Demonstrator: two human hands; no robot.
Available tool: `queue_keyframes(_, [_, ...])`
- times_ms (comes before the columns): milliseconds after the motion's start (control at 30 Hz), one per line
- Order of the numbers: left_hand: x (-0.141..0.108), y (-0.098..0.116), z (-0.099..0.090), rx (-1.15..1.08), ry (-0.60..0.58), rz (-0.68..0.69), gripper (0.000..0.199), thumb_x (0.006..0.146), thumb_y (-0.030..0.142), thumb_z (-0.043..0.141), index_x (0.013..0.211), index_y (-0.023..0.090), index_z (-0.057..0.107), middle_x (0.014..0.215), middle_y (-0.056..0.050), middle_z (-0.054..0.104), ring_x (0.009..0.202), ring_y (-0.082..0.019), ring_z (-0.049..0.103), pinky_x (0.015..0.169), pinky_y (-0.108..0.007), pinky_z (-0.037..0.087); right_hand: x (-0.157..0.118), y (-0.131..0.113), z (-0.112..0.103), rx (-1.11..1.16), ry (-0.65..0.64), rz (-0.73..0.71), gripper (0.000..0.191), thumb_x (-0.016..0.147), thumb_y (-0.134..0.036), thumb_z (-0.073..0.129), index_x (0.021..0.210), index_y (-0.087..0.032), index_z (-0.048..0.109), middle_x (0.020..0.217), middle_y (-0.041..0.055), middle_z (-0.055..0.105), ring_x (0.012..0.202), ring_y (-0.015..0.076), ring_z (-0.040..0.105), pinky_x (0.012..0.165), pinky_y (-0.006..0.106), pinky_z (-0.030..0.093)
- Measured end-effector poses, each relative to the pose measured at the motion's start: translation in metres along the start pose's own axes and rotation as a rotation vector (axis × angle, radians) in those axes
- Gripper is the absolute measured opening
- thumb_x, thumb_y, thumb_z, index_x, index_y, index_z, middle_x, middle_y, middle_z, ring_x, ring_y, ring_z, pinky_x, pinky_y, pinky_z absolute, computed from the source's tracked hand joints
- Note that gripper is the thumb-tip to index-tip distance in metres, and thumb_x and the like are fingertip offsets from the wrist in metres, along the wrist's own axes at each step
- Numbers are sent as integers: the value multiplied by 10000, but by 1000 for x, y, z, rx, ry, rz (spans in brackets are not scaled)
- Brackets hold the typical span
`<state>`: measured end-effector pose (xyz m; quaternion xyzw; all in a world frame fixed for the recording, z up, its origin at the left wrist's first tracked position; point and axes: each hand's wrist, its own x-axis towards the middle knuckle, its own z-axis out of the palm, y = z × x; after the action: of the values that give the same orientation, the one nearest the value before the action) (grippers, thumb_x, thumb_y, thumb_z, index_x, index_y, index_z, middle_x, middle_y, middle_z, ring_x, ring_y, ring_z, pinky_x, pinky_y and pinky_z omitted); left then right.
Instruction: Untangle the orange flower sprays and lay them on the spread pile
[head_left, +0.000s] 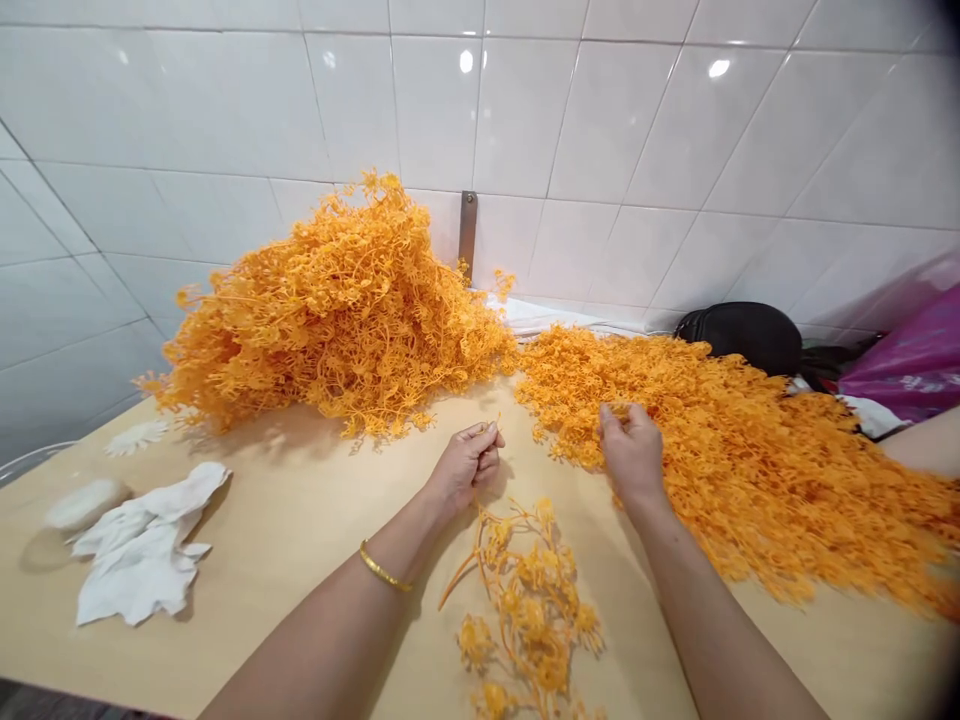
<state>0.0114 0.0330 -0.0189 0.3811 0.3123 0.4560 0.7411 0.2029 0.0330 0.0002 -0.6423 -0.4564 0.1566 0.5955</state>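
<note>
My left hand [474,462] is closed in a pinch above the middle of the table, with the thin tip of an orange stem [498,420] showing at its fingertips. Just below it, nearer to me, lies a loose orange artificial flower sprig [536,610] with branching stems and small blossoms. At the left edge of a wide spread of orange sprigs [720,440], my right hand [632,450] has its fingers curled together. Orange shows at its fingertips, but I cannot tell whether that is held or part of the spread behind.
A tall heap of orange sprigs [337,310] stands at the back left. White crumpled cloth [150,550] and a whitish rounded object [86,505] lie on the left. A black case [742,335] and purple bag [911,355] are at the back right, near a tiled wall [600,120].
</note>
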Motion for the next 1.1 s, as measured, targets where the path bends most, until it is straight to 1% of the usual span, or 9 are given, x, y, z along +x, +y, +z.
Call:
queue_keyframes(133, [4, 2, -7, -144, -16, 20, 224, 728, 349, 531, 662, 145, 464, 434, 57, 372, 354, -36, 319, 372, -160, 204, -6, 2, -2, -581, 31, -354, 169, 711, -304, 511, 760, -150, 562, 847, 128, 517, 808, 258, 446, 660, 374, 336])
queue_keyframes(300, [5, 5, -9, -275, -27, -8, 189, 765, 315, 485, 686, 144, 473, 455, 45, 389, 383, -49, 356, 403, -161, 262, -17, -12, 4, -613, -46, -503, 219, 768, -262, 440, 601, -170, 547, 710, 87, 510, 759, 233, 446, 661, 362, 334])
queue_keyframes(367, [4, 6, -8, -310, -18, -5, 185, 778, 304, 468, 684, 144, 476, 457, 40, 391, 393, -52, 361, 411, -160, 276, -23, -20, 5, -414, -225, -484, 190, 765, -268, 462, 621, -178, 545, 666, 51, 509, 666, 181, 460, 617, 310, 352])
queue_keyframes(533, [6, 12, -12, -452, 9, 58, 187, 808, 272, 425, 683, 145, 484, 466, 38, 395, 409, -52, 376, 424, -155, 302, -43, -34, 9, -100, -1030, -282, 121, 708, -291, 553, 769, -200, 603, 721, 8, 580, 641, 143, 502, 548, 237, 371])
queue_keyframes(600, [6, 15, -15, -500, 13, 72, 192, 812, 270, 417, 687, 145, 491, 474, 36, 411, 413, -53, 395, 426, -156, 315, -50, -35, 12, -71, -1166, -210, 130, 671, -278, 587, 762, -188, 603, 717, 2, 578, 653, 139, 506, 560, 230, 379])
queue_keyframes(700, [3, 17, -16, -481, 32, 70, 254, 800, 356, 424, 754, 130, 531, 552, -8, 509, 509, -90, 506, 509, -200, 406, -52, -33, 16, -33, -1161, -93, 121, 688, -274, 553, 661, -157, 570, 611, -10, 532, 574, 114, 479, 526, 219, 365])
queue_keyframes(833, [1, 13, -8, -313, 28, -27, 487, 704, 560, 458, 820, 98, 561, 653, -81, 594, 622, -162, 580, 592, -283, 455, -42, -26, 16, 27, -968, -83, 146, 704, -281, 532, 653, -148, 564, 609, -8, 521, 587, 117, 476, 553, 232, 364])
queue_keyframes(967, [5, 2, 4, 39, -53, -140, 315, 619, 373, 653, 715, 82, 581, 545, -54, 584, 466, -114, 533, 479, -224, 404, -34, -18, 15, 46, -820, -102, 135, 703, -269, 545, 644, -150, 569, 629, -1, 535, 621, 125, 483, 582, 242, 363])
queue_keyframes(1100, [6, -3, 7, 76, -20, -150, 164, 615, 221, 660, 639, 82, 577, 484, -39, 569, 416, -102, 514, 473, -225, 403, -31, -14, 15, 225, -787, 94, 185, 687, -343, 581, 702, -160, 551, 615, -22, 507, 513, 85, 437, 499, 219, 343])
